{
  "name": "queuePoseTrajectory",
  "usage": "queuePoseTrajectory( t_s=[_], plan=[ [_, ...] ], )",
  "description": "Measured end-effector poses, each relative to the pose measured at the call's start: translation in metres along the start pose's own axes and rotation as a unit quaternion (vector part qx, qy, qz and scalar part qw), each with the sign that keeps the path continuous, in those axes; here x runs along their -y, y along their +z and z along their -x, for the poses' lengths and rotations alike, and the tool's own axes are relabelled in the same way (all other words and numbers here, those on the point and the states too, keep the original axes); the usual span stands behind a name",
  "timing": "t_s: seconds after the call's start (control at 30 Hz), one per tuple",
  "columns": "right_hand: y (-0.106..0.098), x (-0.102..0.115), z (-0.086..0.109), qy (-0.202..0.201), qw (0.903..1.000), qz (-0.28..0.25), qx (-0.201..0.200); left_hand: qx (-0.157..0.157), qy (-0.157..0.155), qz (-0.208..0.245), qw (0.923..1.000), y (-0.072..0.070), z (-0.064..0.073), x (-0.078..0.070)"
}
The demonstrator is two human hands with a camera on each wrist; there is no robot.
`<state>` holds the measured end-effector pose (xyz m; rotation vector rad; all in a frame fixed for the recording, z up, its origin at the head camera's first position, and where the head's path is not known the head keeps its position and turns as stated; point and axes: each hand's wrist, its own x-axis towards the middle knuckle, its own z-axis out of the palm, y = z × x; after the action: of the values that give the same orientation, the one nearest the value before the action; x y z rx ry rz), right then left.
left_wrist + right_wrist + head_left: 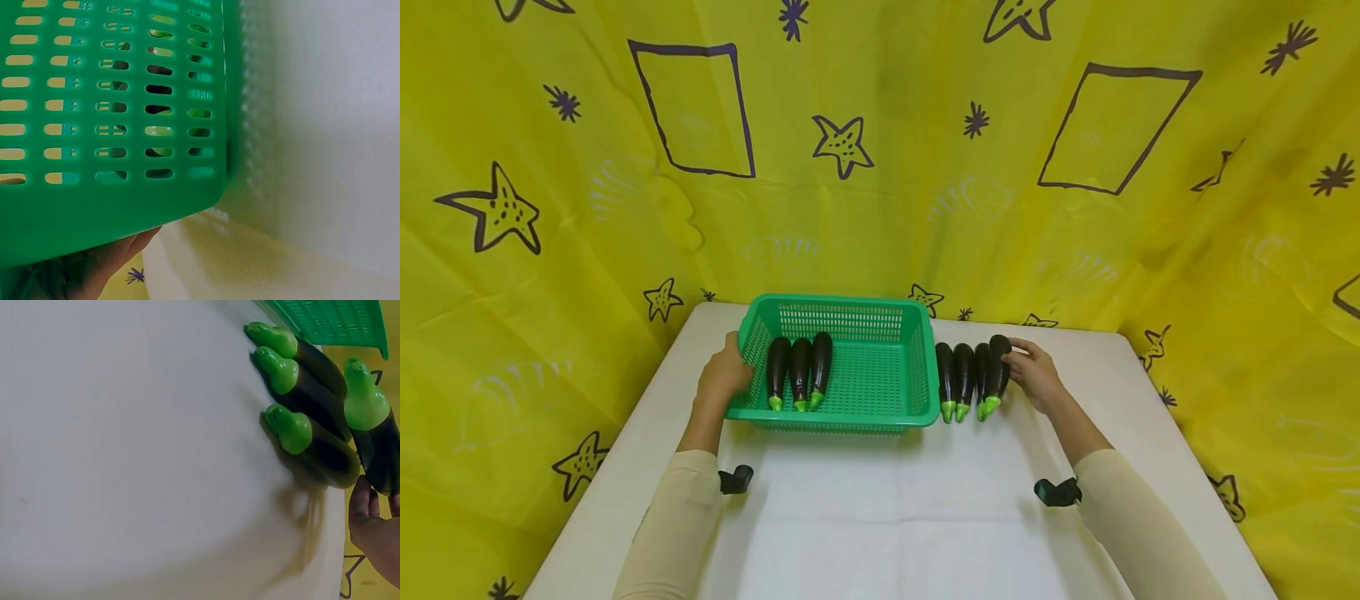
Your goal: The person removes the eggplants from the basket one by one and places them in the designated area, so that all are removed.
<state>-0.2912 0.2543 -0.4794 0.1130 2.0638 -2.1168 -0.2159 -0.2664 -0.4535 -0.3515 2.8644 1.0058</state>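
Observation:
My left hand (pixel 726 371) grips the left rim of a green plastic basket (pixel 868 417); the left wrist view shows its fingers partly hidden by the slotted basket wall (pixel 112 206). Inside, three dark eggplants (pixel 801 371) with green stem ends lie side by side in the left part. To the right of the basket, my right hand (pixel 1033 373) holds one eggplant (pixel 997 371) by its dark rounded end. In the right wrist view this eggplant (pixel 378 453) is raised off the table, stem end toward the camera. Three more eggplants (pixel 315 450) lie beside it in a row.
A white table (pixel 887 533) bears everything. Yellow curtain (pixel 880 233) with drawn stars and squares hangs close behind the table and along both sides. Black wrist-worn pieces (pixel 1057 492) stick out by both sleeves.

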Motion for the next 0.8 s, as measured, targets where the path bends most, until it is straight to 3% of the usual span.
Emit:
queuePoseTrajectory(
  t_s=[0.43,0.8],
  plan=[
    [-0.011,-0.008,0.005,-0.006,0.9997,-0.024,0.0,0.0,-0.003,-0.003,1.0,-0.002,-0.001,0.001],
    [-0.016,-0.012,0.003,0.014,0.9995,0.021,-0.018,0.005,-0.006,0.004,1.0,0.0,-0.002,0.0]
  ],
)
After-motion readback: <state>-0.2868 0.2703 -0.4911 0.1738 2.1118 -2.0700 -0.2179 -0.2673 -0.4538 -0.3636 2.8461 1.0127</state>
